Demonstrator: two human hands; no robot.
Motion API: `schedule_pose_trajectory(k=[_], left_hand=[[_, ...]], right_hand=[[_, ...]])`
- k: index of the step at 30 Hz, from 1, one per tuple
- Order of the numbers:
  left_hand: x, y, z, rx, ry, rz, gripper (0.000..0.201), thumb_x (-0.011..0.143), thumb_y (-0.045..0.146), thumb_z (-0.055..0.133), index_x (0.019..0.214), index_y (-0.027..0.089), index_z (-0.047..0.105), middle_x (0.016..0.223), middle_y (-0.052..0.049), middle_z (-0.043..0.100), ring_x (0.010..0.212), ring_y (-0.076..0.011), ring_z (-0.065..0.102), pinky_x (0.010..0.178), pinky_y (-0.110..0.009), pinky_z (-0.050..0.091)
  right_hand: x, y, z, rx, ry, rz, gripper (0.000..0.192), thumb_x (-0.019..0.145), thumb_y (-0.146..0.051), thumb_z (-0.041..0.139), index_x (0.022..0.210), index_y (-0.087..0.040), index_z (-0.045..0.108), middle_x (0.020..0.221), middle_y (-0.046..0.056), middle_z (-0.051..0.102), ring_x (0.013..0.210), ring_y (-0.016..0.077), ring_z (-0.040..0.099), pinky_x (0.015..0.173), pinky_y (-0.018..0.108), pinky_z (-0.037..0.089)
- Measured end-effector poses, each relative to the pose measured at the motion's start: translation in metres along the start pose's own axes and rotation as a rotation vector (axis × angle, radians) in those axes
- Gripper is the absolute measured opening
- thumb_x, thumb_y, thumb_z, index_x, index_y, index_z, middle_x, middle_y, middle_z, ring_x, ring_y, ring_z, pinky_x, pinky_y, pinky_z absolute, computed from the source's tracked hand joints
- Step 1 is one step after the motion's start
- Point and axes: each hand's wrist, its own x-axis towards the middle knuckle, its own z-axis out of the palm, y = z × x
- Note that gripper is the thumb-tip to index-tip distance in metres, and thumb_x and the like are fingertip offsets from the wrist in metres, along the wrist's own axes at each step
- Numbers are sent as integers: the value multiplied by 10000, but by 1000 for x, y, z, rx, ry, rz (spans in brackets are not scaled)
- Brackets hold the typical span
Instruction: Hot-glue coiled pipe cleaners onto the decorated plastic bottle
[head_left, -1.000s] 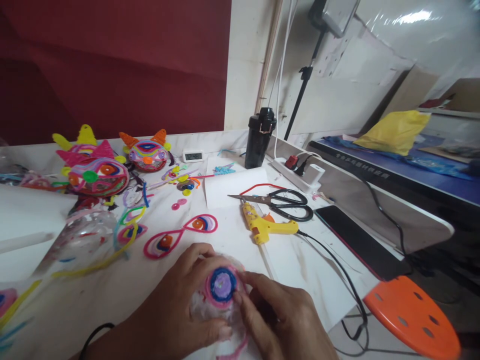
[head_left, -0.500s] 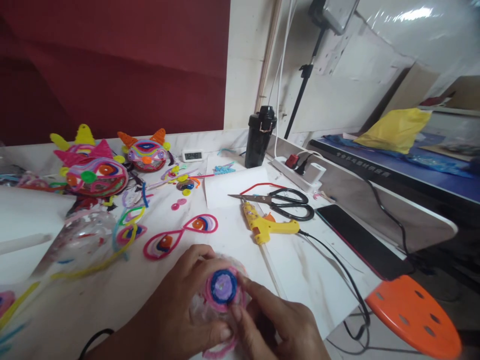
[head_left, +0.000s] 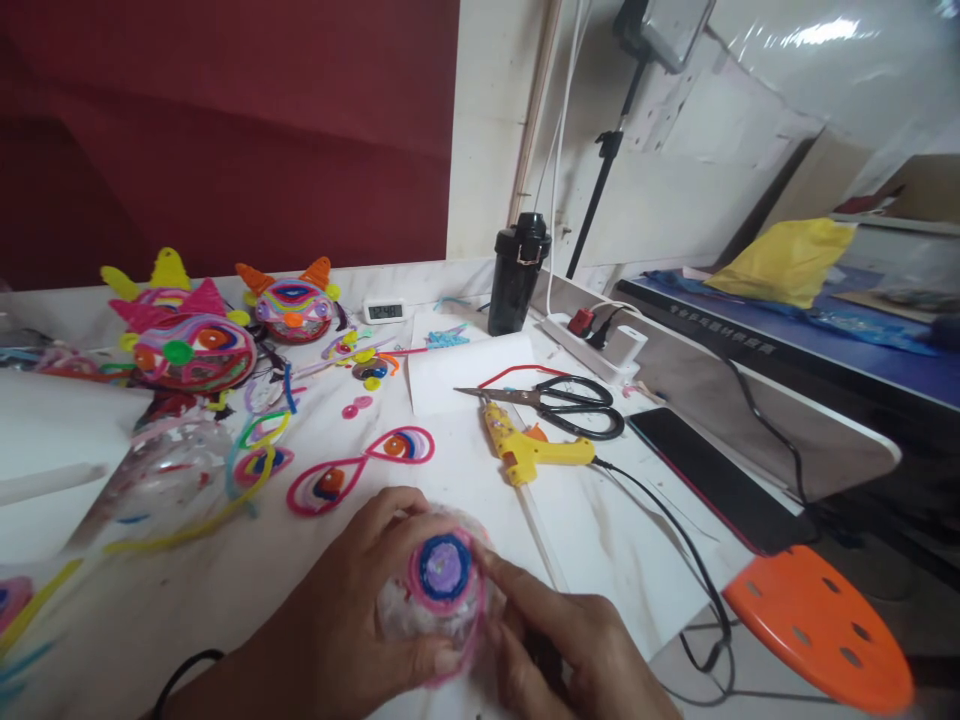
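My left hand [head_left: 375, 600] is wrapped around a clear, rounded plastic shell [head_left: 397, 615], with the thumb across its near side. On the shell sits a disc of coiled pipe cleaner [head_left: 444, 568], purple in the middle, then blue, with pink outside. A pink pipe cleaner [head_left: 481, 622] runs down the shell's right side. My right hand [head_left: 562, 640] is closed against that strand, its index fingertip touching the shell's edge by the disc. The lower fingers are partly hidden. Beyond the hands lies a pink figure-eight pipe cleaner piece [head_left: 360, 462] with orange eyes.
A yellow glue gun [head_left: 536, 452], black-handled scissors [head_left: 577, 405] and a phone [head_left: 709, 475] lie to the right. Behind stand a black bottle [head_left: 516, 280] and a small clock [head_left: 383, 311]. Decorated masks [head_left: 187, 350] are at far left. An orange stool [head_left: 825, 630] stands beside the table.
My right thumb has moved off the disc's lower edge, and the right hand has shifted slightly down and right. More of the pink strand shows along the shell. My left hand keeps its hold.
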Motion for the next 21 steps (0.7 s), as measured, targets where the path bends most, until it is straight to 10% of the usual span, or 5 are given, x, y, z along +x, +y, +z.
schedule_pose_trajectory(k=[21], left_hand=[[-5,7,5,-46,57,-51,541,802,168,590,1320,327,588,1356,-52,540,1303,-302,544,1062,-415,524]], right_hand=[[-14,32,37,187,337,-98,351,981,-364,633,1257,-183,754,582,-7,693,471,132,623,494,208,552]])
